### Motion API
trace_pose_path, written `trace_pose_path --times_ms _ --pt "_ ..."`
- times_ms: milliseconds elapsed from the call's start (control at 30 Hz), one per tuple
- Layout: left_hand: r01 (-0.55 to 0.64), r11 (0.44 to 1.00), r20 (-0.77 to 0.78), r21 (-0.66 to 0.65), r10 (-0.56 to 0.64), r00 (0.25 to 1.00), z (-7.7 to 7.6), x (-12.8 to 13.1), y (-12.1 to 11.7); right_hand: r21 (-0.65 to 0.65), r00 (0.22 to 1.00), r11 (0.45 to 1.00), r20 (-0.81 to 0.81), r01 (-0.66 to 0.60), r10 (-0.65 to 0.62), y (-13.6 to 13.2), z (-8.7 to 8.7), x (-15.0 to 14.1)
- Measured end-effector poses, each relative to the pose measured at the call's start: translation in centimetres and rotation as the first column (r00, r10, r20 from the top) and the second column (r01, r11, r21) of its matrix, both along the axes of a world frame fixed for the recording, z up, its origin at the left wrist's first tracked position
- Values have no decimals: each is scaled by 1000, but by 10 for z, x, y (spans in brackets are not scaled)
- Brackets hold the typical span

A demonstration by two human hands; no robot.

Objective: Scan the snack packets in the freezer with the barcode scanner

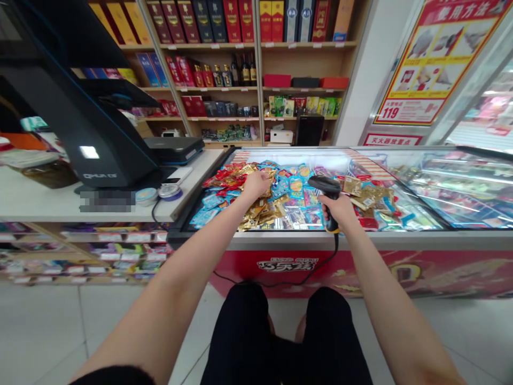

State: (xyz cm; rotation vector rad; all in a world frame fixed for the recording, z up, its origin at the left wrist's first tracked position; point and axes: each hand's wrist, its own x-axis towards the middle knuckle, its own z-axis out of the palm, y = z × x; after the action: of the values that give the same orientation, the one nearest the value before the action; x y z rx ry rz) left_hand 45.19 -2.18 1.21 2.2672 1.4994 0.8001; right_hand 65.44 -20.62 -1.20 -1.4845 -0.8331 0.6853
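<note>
Head view: both hands over the chest freezer (401,239).
Your left hand (255,184), fingers bunched, presses into the foil snack packets (288,198) heaped inside it, any hold unclear; further right, your right hand (340,211) grips a black barcode scanner (329,187) above the heap.

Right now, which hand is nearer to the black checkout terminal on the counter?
Left hand: at the snack packets, to the right of the black checkout terminal. Right hand: farther right, holding a barcode scanner.
</note>
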Motion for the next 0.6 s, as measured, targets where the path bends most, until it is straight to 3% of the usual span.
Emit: trace_pose_path --times_ms 233,400,600 --pt "-114 993 -243 -29 104 965 -9 -59 2 -42 995 995 35 -93 94 19 1 -48" --pt "-129 992 -327 -15 117 938 -19 -70 -7 -58 989 988 38 -142 145 27 -4 -71" --pt "-160 979 -310 -123 115 944 -21 -72 -8 -77 982 985 98 -155 162 27 -10 -79"
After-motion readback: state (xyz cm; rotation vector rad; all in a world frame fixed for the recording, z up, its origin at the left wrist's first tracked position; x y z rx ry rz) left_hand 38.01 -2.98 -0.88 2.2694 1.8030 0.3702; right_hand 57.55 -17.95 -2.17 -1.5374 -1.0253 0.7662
